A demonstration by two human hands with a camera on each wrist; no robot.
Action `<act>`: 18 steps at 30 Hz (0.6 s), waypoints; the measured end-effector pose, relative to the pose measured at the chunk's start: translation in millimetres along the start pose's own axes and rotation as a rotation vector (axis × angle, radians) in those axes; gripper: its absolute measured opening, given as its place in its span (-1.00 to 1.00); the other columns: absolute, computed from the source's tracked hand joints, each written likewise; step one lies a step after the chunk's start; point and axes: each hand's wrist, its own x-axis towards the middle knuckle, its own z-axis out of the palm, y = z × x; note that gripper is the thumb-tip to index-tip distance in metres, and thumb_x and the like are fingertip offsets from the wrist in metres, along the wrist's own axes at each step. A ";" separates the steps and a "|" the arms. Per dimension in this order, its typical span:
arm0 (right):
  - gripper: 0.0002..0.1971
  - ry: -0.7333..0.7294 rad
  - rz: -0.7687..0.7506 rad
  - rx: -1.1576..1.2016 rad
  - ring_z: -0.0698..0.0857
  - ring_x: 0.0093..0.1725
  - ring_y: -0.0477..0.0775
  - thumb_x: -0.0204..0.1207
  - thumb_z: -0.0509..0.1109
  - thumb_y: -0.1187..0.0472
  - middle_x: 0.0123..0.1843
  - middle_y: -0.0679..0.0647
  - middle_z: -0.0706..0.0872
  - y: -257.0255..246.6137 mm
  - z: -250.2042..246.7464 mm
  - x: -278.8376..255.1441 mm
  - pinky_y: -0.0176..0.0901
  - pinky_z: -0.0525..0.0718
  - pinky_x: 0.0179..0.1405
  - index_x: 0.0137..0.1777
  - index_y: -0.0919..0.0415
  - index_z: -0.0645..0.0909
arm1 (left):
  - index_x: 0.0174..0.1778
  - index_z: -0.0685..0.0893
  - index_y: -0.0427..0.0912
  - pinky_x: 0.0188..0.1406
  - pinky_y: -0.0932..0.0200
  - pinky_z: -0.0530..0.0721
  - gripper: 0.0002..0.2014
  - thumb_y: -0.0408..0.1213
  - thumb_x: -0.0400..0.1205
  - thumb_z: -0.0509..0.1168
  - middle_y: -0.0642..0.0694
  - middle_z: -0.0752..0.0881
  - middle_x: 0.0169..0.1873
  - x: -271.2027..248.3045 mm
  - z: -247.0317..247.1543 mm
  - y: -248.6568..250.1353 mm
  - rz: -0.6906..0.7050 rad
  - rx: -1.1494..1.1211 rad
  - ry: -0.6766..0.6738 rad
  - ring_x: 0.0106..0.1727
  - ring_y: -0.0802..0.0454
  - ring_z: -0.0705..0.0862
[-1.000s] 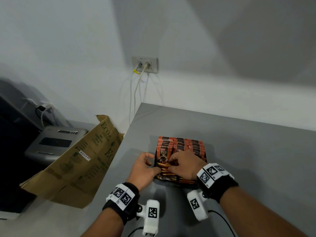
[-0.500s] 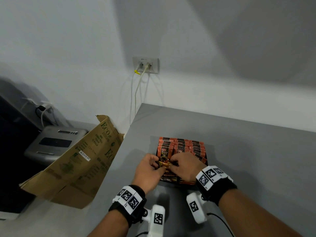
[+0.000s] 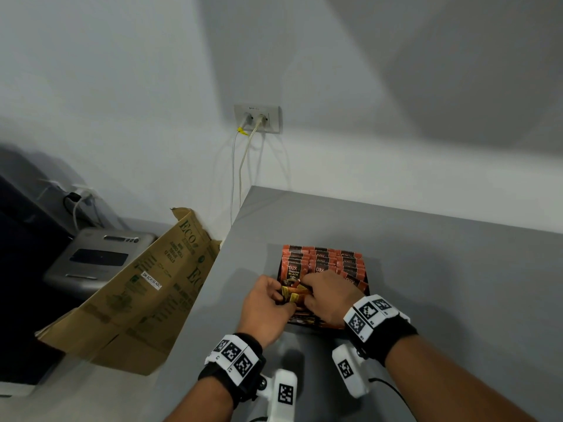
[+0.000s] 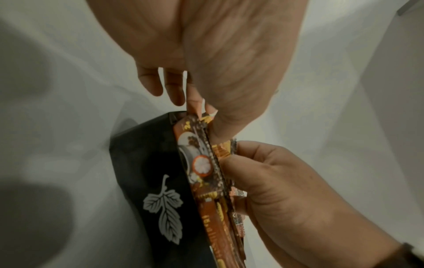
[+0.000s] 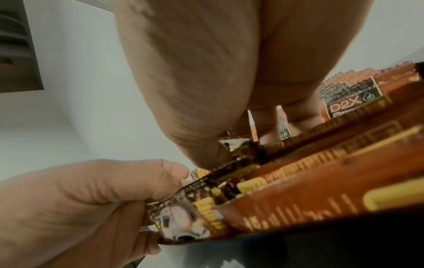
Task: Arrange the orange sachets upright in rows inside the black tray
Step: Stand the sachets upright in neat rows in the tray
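The black tray (image 3: 367,288) stands on the grey table, with orange sachets (image 3: 323,258) upright in rows in its far part. More sachets (image 5: 321,181) lie flat in the near part. My left hand (image 3: 281,295) and right hand (image 3: 307,287) meet over the tray's front left corner. Both pinch a small bundle of sachets (image 3: 293,295) raised above the flat ones. In the left wrist view the tray wall (image 4: 149,181) bears a white leaf print, and the bundle (image 4: 201,172) leans against it. My hands hide the rest of the near part.
An open cardboard box (image 3: 137,284) leans beside the table's left edge, with a grey device (image 3: 91,260) behind it. A wall socket (image 3: 257,118) with two cables sits above the table's far corner. The grey tabletop (image 3: 457,284) extends to the right of the tray.
My left hand has moved from the tray's left edge in to the right hand. Together they have lifted a few sachets off the flat pile.
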 end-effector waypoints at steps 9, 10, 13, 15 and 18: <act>-0.93 0.184 -0.022 0.256 0.66 -0.01 -0.08 0.72 0.23 0.21 0.02 -0.05 0.69 0.8 -1.5 -15.9 -0.21 0.64 0.02 0.09 0.08 0.55 | -0.05 0.45 -0.06 -0.40 0.40 0.56 -0.61 -0.38 0.44 0.55 -0.03 0.70 -0.24 -1.4 0.7 -0.4 0.013 -0.089 0.003 -0.31 0.18 0.65; -0.94 0.207 -0.011 0.287 0.65 -0.03 -0.10 0.72 0.24 0.21 -0.01 -0.07 0.68 2.4 -0.6 -15.9 -0.27 0.62 -0.04 0.06 0.06 0.53 | -0.05 0.44 -0.07 -0.40 0.40 0.56 -0.60 -0.36 0.44 0.56 -0.02 0.69 -0.26 -1.0 0.8 -0.1 0.015 -0.101 0.004 -0.32 0.20 0.64; -0.91 0.263 0.043 0.390 0.67 -0.13 -0.10 0.74 0.24 0.20 -0.10 -0.07 0.68 6.2 0.0 -17.2 -0.37 0.57 -0.26 -0.02 0.09 0.50 | -0.05 0.43 -0.01 -0.41 0.39 0.53 -0.56 -0.29 0.42 0.61 -0.02 0.68 -0.25 1.0 0.7 0.7 0.024 -0.126 0.003 -0.31 0.17 0.64; -0.91 0.274 0.066 0.475 0.73 -0.07 -0.05 0.74 0.24 0.18 -0.04 0.00 0.74 9.7 -0.4 -18.6 -0.27 0.70 -0.19 0.05 0.16 0.55 | -0.02 0.43 0.04 -0.40 0.38 0.54 -0.56 -0.29 0.44 0.59 -0.05 0.69 -0.20 2.3 0.9 1.3 0.025 -0.132 -0.008 -0.26 0.15 0.66; -0.90 0.278 0.067 0.552 0.77 -0.01 -0.11 0.74 0.25 0.17 0.02 -0.02 0.78 15.4 0.6 -20.2 -0.24 0.75 -0.06 0.12 0.13 0.57 | 0.02 0.44 0.08 -0.40 0.39 0.56 -0.58 -0.30 0.48 0.55 -0.08 0.68 -0.14 2.1 0.6 1.9 0.026 -0.134 -0.015 -0.22 0.11 0.67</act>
